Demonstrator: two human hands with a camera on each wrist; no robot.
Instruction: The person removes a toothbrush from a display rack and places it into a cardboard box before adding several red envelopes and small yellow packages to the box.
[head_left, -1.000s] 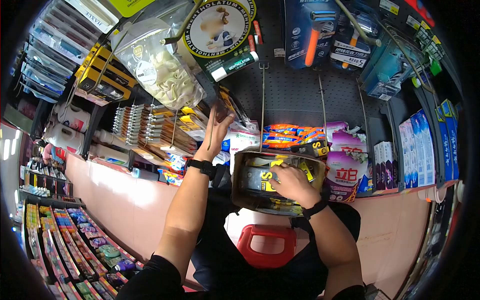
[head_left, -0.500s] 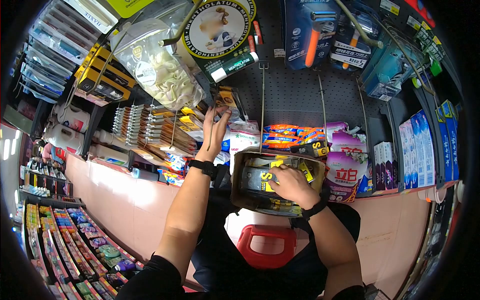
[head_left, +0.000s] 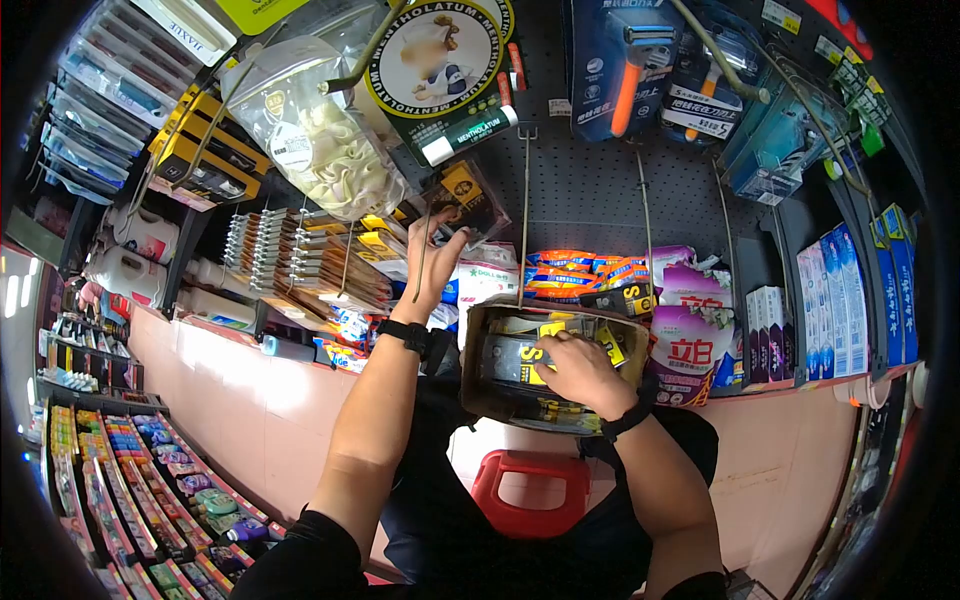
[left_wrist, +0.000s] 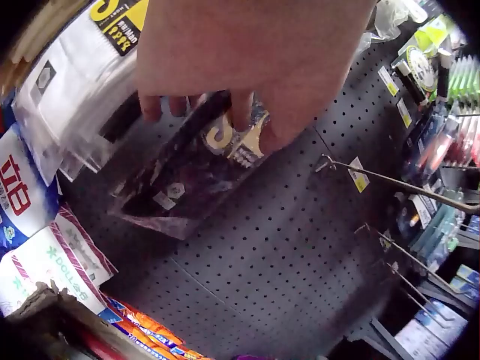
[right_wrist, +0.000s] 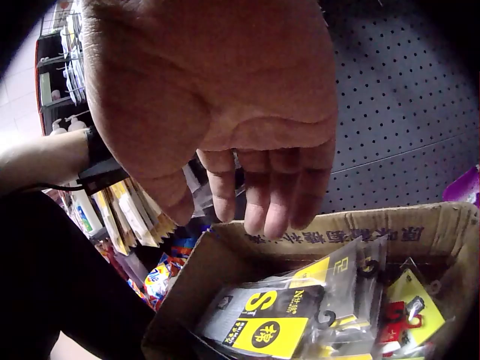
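Note:
My left hand [head_left: 435, 265] [left_wrist: 247, 52] pinches a flat, dark clear-wrapped package [head_left: 477, 205] [left_wrist: 184, 184] between thumb and fingers, near the pegboard. The package hangs tilted, and the fingers cover part of its yellow-printed top. An open cardboard box [head_left: 474, 398] [right_wrist: 326, 231] holds several grey, yellow-labelled packages [head_left: 508, 360] [right_wrist: 274, 322] with small black hooks. My right hand [head_left: 588, 373] [right_wrist: 214, 97] is over them, its fingers extended and holding nothing in the right wrist view.
Long metal hooks [head_left: 526, 215] project from the pegboard [head_left: 585, 190]. White packs with yellow labels [head_left: 383, 245] hang left of my left hand. Purple detergent bags [head_left: 685, 340] stand right of the box, orange packets [head_left: 570, 275] behind it. A red stool [head_left: 533, 515] is below.
The dark package in my left hand has swung from nearly edge-on to show its broad face, and my left fingers have shifted slightly. My right hand has barely moved over the box.

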